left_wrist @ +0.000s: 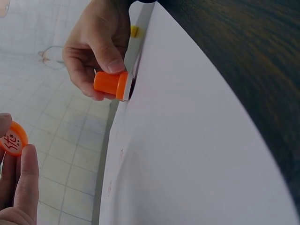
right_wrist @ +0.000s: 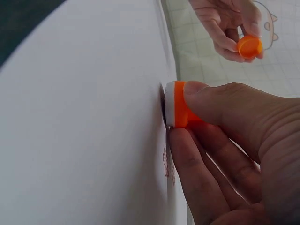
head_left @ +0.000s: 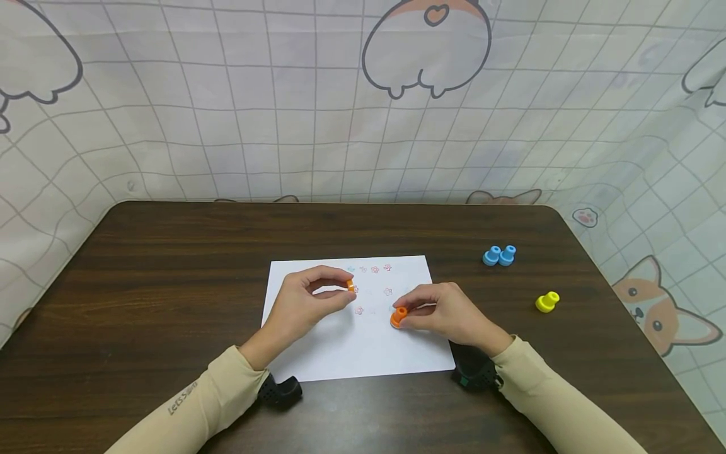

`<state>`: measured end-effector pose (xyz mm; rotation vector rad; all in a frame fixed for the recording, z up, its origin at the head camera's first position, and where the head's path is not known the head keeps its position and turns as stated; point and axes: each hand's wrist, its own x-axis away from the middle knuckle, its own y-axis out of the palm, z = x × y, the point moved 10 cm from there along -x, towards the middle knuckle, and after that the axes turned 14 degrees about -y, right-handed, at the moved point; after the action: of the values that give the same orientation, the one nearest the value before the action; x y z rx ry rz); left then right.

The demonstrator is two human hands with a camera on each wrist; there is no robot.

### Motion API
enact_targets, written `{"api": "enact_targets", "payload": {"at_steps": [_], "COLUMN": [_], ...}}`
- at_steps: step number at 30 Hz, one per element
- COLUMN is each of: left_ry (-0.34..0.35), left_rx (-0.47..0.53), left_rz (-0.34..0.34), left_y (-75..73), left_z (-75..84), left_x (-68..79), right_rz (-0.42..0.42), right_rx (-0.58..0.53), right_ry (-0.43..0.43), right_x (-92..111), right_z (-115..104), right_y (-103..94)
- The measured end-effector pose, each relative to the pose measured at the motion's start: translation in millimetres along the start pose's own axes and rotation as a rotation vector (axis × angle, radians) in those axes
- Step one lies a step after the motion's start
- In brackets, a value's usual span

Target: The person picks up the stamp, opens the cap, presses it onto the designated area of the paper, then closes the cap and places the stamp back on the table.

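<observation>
My right hand (head_left: 448,315) pinches an orange self-inking stamp (head_left: 399,314) between thumb and fingers. Its white-rimmed face is right at the white paper (head_left: 363,353), as the right wrist view shows with the stamp (right_wrist: 180,104) side-on. Held over the left part of the sheet, my left hand (head_left: 306,296) pinches a small orange cap (head_left: 350,285) by its edge. A red design marks the cap's round top (left_wrist: 12,141) in the left wrist view, while its hollow inside (right_wrist: 249,47) faces the right wrist camera. Small red and blue prints (head_left: 388,292) dot the paper in rows.
Two blue stamps (head_left: 499,255) stand side by side at the table's back right. Nearer, a yellow stamp (head_left: 547,302) sits to the right of the paper. The dark wooden table (head_left: 170,284) backs onto a white checked curtain (head_left: 255,126) with cartoon dogs.
</observation>
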<state>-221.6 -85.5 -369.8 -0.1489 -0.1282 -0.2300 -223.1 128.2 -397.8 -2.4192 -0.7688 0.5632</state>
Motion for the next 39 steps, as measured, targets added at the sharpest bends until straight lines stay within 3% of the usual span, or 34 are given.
{"api": "enact_targets", "payload": {"at_steps": [29, 39], "left_ry": [-0.046, -0.067], "left_rx": [0.021, -0.040], "left_rz": [-0.021, 0.004], "left_y": [2.3, 0.1], "left_z": [-7.3, -14.5], "left_x": [-4.1, -4.6], "right_rz": [-0.011, -0.017], "right_rx": [0.190, 0.241], "right_ry": [-0.061, -0.060], "right_x": [-4.4, -4.6], "right_z": [-13.8, -16.9], "right_y": [1.2, 3.6]}}
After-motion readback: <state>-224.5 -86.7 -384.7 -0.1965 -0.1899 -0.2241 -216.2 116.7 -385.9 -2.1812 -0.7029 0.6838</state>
